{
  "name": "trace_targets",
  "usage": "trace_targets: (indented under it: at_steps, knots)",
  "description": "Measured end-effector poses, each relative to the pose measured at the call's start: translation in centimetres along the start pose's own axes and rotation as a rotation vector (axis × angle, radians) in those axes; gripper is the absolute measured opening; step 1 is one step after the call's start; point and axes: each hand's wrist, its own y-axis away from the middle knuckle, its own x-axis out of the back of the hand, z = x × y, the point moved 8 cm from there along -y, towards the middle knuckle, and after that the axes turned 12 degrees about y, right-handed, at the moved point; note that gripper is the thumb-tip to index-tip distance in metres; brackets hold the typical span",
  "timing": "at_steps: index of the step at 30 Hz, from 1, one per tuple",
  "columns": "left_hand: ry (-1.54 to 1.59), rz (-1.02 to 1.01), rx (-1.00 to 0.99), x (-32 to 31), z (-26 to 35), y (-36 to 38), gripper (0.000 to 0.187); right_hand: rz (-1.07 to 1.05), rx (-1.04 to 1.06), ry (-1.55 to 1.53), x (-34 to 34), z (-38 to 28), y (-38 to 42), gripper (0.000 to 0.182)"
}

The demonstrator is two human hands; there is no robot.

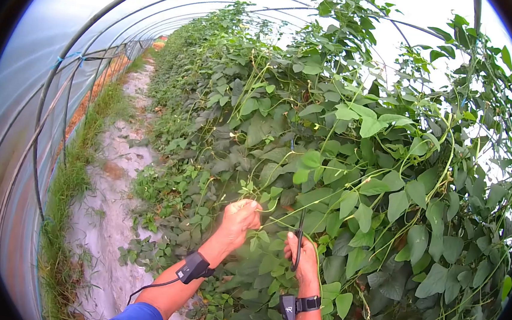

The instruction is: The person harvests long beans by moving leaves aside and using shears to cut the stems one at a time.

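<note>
My left hand (240, 220) is closed in a pinch on a thin green vine (272, 207), in front of the leafy wall of climbing plants. To its right and slightly lower, my right hand (302, 257) is wrapped round a pair of black-handled scissors (298, 247). Their narrow dark tips point upward among the leaves, and one handle loop shows beside the fingers. Whether the blades are apart cannot be made out. A long thin stem (309, 207) runs from between the hands up to the right.
Dense climbing foliage (258, 130) fills the middle and right, with tangled vines hanging at the right. On the left, a pale ground-cover path (109, 190) runs away beside a grass strip (61, 223). Curved metal hoops (42, 107) carry the tunnel's plastic sheet (22, 117).
</note>
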Motion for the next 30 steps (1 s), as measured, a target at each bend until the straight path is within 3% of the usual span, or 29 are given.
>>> trace_targets:
  at_steps: [16, 21, 25, 28, 30]
  knots:
    - [0.085, -0.016, 0.038, 1.0, -0.5, 1.5, 0.019, 0.014, 0.109, 0.040, 0.0, -2.2, 0.9, 0.048]
    - [0.064, 0.039, 0.025, 1.2, -0.2, 2.3, 0.020, 0.023, -0.033, 0.009, -0.4, -1.4, 1.5, 0.049]
    - [0.084, 0.028, 0.052, 3.9, -1.2, 3.5, 0.019, 0.002, -0.038, 0.086, -0.9, -0.7, 3.5, 0.046]
    - [-0.014, 0.134, 0.076, 8.0, -2.8, 5.6, 0.019, -0.061, -0.030, 0.206, -1.4, 1.0, 5.4, 0.044]
    - [-0.240, 0.313, 0.126, 12.2, -4.3, 7.9, 0.019, -0.063, 0.044, 0.248, -2.0, 3.0, 6.7, 0.053]
